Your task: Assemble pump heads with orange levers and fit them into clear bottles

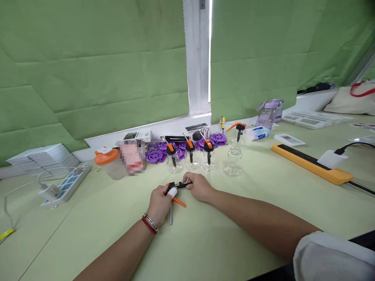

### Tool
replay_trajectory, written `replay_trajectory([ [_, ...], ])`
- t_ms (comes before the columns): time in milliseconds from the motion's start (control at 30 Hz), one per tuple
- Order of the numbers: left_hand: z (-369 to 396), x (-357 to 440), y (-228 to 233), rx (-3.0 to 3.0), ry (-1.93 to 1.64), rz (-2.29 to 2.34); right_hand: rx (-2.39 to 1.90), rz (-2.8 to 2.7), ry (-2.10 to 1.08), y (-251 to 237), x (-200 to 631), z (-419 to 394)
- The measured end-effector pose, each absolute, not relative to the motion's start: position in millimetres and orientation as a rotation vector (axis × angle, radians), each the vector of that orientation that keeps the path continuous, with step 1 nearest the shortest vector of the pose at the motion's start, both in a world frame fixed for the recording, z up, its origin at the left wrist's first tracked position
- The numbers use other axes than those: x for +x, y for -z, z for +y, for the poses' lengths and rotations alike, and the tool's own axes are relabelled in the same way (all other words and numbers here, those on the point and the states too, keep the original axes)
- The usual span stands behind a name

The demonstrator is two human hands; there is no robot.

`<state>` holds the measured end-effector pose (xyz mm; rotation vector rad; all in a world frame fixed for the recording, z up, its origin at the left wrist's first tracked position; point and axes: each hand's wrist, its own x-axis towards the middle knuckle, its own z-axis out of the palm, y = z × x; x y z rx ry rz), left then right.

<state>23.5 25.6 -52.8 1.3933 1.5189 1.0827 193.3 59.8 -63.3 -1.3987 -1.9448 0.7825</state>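
Over the table, my left hand (160,203) is closed around a dispenser top (170,188) with a black body, an orange lever (179,202) and a thin metal spout (170,215) pointing down toward me. White wrapping covers one of its digits. My right hand (199,186) pinches the end of the black stem (185,185) on the same top. Just beyond my hands stand glass bottles fitted with similar orange and black tops, among them a left one (174,164), a middle one (191,159) and a right one (208,160). To their right is an open glass bottle (233,166) without a top.
Purple plastic pieces (155,156) lie behind the bottles. Another topped bottle (238,138) stands farther back. An orange-lidded shaker (109,166) and white power strip (67,187) are at left. At right are a yellow power strip (310,162), tissue pack (258,133) and purple water bottle (267,115).
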Motion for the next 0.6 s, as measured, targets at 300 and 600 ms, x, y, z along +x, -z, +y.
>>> replay_trajectory([
  [300,23.4,23.3,49.8,1.411,-1.099,1.528,-1.389,-1.927,-0.819,61.2,193.4,58.1],
  [600,23.7,23.7,49.7,1.388,-1.077,1.55,-1.398,-1.931,-0.839,56.6,194.6,56.4],
])
